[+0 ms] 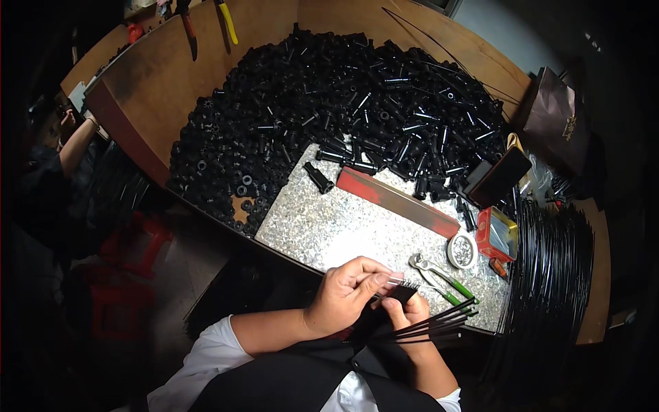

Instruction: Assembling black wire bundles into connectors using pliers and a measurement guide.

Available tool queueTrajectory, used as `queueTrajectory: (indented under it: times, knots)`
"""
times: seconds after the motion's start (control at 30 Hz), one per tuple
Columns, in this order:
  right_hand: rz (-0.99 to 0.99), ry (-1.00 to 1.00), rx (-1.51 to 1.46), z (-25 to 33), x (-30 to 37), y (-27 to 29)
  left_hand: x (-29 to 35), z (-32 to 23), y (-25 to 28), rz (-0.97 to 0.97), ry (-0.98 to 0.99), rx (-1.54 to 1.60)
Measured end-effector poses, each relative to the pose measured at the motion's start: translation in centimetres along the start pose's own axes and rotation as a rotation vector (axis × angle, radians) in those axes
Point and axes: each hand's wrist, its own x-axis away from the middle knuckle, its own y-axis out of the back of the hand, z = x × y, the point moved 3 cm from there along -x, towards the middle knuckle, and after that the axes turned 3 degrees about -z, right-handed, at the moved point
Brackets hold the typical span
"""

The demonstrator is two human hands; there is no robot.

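Observation:
In front of my body, my right hand (406,314) is closed round a bundle of thin black rods (439,324), which fan out past the wrist to the right. My left hand (351,292) meets it from the left, thumb and fingers pinched together at the upper ends of the bundle. Thin shiny tips stick out by these fingers; exactly what the pinch holds is too small to tell. Just beyond my right hand, pliers with green handles (439,278) lie on the speckled board (302,226). A small white bowl (462,250) of tiny shiny pieces stands beside them.
A big heap of black plastic tube-shaped parts (329,96) fills the wood-walled bin. A worn red bar (398,201) edges the board, near a red tin (495,235) and a dark phone-like slab (504,180). Long black rods (552,268) stand bundled at right. Another person's arm (77,145) shows at far left.

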Motion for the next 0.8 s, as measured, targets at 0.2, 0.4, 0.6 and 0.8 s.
queueTrajectory:
  times: [0.2,0.4,0.6,0.8]
  knots:
    - [0.016,0.003,0.028,0.6,-0.1,-0.5,-0.3,-1.0,0.3,-0.019,-0.081,-0.133]
    - [-0.034,0.019,0.032,1.3,-0.3,-0.9,-0.3,-0.7,0.3,-0.058,-0.174,-0.255]
    - [0.01,0.039,0.104,1.7,0.0,-0.8,0.5,-0.9,-0.4,-0.135,-0.343,-0.397]
    - [0.038,0.026,0.015,1.4,0.4,-0.6,1.1,-0.9,-0.4,-0.066,-0.18,-0.285]
